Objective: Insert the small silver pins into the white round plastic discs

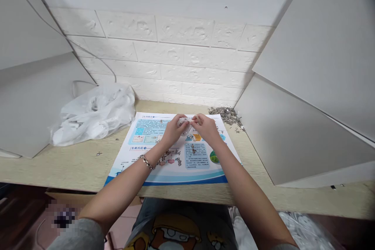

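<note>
My left hand [173, 129] is closed on a small whitish, partly see-through piece [184, 128], above a printed sheet [187, 177]. Whether it is a card or a little bag, I cannot tell. Close by on the right, my right hand [207, 128] has its thumb and fingers pinched together at the piece's edge. What sits in that pinch is too small to name. Small shiny metal parts [179, 161] lie scattered on the sheet below and between my hands. A chain bracelet [145, 162] circles my left wrist.
A heap of small metal parts [225, 116] lies at the back right. A plastic bag of white pieces [96, 113] rests on the left. Grey-white panels [293, 133] lean on both sides, and a white brick-pattern wall [175, 58] closes off the back.
</note>
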The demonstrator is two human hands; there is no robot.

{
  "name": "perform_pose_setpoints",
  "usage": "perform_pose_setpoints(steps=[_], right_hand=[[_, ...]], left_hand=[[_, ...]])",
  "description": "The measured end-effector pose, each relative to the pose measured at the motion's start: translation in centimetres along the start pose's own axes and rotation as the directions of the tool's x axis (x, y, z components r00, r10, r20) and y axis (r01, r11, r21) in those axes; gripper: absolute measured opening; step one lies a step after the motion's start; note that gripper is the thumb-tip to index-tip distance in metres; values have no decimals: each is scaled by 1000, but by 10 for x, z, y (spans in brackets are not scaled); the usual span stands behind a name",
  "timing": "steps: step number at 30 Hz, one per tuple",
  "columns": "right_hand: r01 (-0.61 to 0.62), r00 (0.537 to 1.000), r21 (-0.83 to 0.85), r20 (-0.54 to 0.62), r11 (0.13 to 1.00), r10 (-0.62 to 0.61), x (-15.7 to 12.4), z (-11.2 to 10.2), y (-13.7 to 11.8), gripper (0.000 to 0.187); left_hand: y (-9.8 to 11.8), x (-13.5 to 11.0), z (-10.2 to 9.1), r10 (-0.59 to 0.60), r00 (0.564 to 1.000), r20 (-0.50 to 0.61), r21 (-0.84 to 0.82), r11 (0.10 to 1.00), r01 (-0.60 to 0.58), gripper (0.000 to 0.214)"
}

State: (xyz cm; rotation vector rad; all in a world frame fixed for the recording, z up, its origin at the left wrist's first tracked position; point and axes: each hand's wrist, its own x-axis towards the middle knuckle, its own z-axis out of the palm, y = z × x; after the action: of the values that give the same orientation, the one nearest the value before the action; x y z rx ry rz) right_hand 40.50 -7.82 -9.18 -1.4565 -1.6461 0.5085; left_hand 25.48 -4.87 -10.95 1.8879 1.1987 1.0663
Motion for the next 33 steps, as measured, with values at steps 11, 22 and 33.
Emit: perform_pose_setpoints(steps=[11,22,33], right_hand=[[-61,998,17,-8,998,61,-1,0,-6,20],[-170,966,320,-132,932,221,2,8,1,52],[-186,944,282,-216,941,251,-2,21,-1,59]], left_hand=[[4,0,3,-99,995,28,-165,981,102,21],[20,-5,-4,-378,841,386,-275,823,496,31],[29,-10,-4,-270,800,536,-397,755,522,42]])
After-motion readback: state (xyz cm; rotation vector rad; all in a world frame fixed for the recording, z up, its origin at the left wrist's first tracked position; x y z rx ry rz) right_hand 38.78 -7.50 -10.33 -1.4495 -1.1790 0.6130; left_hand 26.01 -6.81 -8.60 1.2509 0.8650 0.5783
